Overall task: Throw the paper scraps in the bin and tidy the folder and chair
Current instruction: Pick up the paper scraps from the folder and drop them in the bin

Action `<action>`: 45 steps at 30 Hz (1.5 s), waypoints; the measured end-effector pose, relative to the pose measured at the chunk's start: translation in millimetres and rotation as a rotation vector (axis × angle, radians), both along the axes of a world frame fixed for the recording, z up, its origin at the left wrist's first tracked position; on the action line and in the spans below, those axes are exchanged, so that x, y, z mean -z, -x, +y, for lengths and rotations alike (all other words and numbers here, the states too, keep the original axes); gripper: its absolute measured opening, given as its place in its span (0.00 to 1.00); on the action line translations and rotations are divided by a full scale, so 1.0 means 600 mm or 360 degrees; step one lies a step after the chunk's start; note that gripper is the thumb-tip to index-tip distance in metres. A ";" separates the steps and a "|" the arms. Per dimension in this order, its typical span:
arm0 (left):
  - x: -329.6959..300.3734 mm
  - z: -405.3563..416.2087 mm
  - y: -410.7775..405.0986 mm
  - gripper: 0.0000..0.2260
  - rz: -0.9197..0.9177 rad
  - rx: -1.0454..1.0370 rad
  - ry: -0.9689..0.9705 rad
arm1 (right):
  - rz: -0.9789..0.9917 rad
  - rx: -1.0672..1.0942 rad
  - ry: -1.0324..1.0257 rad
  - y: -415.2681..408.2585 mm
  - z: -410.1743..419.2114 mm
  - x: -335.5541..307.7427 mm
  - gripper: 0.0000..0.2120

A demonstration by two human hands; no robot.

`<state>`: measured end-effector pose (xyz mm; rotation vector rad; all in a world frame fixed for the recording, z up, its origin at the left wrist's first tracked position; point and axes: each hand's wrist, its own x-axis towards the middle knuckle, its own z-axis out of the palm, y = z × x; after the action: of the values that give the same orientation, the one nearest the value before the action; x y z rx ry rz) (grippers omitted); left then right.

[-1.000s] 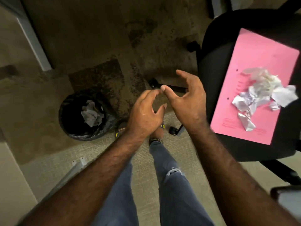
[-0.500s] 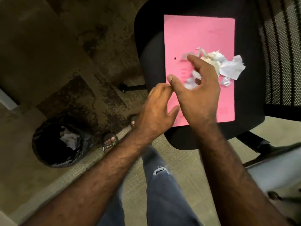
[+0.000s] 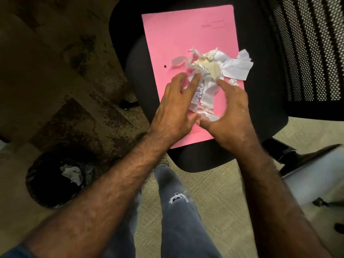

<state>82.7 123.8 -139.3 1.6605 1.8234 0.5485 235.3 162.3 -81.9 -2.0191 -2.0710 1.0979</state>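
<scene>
A pink folder (image 3: 188, 36) lies flat on the seat of a black office chair (image 3: 130, 58). A heap of crumpled white paper scraps (image 3: 210, 71) sits on the folder's middle. My left hand (image 3: 175, 107) rests on the folder with fingers spread, fingertips touching the left side of the heap. My right hand (image 3: 229, 112) is cupped against the heap's right and near side, fingers apart, blurred by motion. Neither hand has closed on the scraps. A black-lined bin (image 3: 55, 175) stands on the floor at lower left with white paper inside.
The chair's mesh backrest (image 3: 309, 53) rises at the right. My legs in torn blue jeans (image 3: 176, 211) stand between bin and chair. A chair base leg (image 3: 279, 151) and a pale object (image 3: 316, 174) lie at right. Stained carpet covers the floor.
My view swung from the bin to the chair. Both hands moved forward from mid-air onto the folder and spread around the scrap heap.
</scene>
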 end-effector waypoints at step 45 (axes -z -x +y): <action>-0.010 -0.150 0.091 0.05 -0.0233 -0.0349 -0.0169 | -0.0026 0.0162 -0.0383 0.125 -0.032 -0.019 0.06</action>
<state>28.4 34.0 -133.3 1.4534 1.9069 0.8517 160.4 143.4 -70.8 -1.9961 -1.9727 0.7769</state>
